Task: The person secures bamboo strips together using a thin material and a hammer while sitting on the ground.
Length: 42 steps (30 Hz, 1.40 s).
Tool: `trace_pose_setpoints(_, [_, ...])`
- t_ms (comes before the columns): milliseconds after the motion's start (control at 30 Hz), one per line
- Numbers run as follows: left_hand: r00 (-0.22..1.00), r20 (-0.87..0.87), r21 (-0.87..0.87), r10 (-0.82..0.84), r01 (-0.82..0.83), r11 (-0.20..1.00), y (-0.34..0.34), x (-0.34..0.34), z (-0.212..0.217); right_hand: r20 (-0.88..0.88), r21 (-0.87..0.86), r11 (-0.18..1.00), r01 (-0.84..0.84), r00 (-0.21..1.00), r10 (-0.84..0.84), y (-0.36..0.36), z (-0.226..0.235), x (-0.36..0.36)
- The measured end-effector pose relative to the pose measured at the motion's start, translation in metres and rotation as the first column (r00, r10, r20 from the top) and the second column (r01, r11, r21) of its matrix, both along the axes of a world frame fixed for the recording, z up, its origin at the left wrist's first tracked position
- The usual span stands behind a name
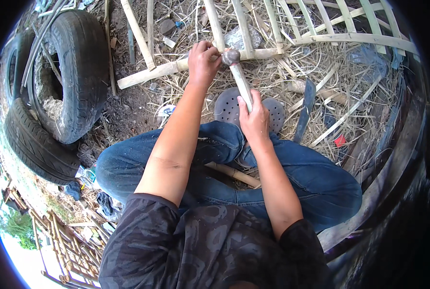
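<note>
My right hand is wrapped round the pale handle of a hammer. Its rounded grey metal head rests at or just above a bamboo crosspiece. Close beside the hammer head, my left hand has its fingers pinched together at the joint of the crosspiece and an upright bamboo slat. Whatever those fingers hold is too small or hidden to make out. More slats run away from the crosspiece toward the far side.
A long dark flat blade lies on straw-like shavings to the right. Old tyres stand at the left. Grey clogs are on my feet, below the hammer. A curved bamboo lattice spreads at the far right.
</note>
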State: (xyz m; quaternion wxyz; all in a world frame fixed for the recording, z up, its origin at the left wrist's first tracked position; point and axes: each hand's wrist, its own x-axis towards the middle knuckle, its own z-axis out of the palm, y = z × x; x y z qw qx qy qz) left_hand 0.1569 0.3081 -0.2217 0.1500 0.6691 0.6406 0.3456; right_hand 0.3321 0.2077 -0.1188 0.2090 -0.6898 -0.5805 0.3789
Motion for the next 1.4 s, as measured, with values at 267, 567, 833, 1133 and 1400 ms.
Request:
trace_pose_setpoints(267, [1.0, -0.006, 0.007, -0.007, 0.007, 1.0, 0.001, 0.007, 0.011, -0.151, 0.161, 0.977, 0.141, 0.982, -0.117, -0.013, 0.011, 0.019])
trace_pose_setpoints(567, [0.991, -0.134, 0.012, -0.002, 0.004, 1.0, -0.001, 0.007, 0.01, -0.407, 0.023, 0.909, 0.417, 0.834, -0.373, -0.031, 0.089, 0.065])
trace_pose_setpoints(833, [0.983, -0.182, -0.031, 0.018, -0.024, 0.999, 0.007, -0.002, 0.059, -0.615, -0.059, 0.874, 0.483, 0.672, -0.412, -0.066, 0.208, 0.122])
trace_pose_setpoints(1133, [0.967, -0.206, -0.261, 0.152, -0.204, 0.944, -0.021, -0.002, 0.053, -0.673, 0.014, 0.931, 0.364, 0.692, -0.261, -0.071, 0.246, 0.139])
trace_pose_setpoints(1400, [1.0, -0.026, -0.151, -0.01, 0.006, 0.989, 0.003, -0.03, 0.048, -0.682, -0.122, 0.945, 0.304, 0.666, -0.302, -0.028, 0.22, 0.093])
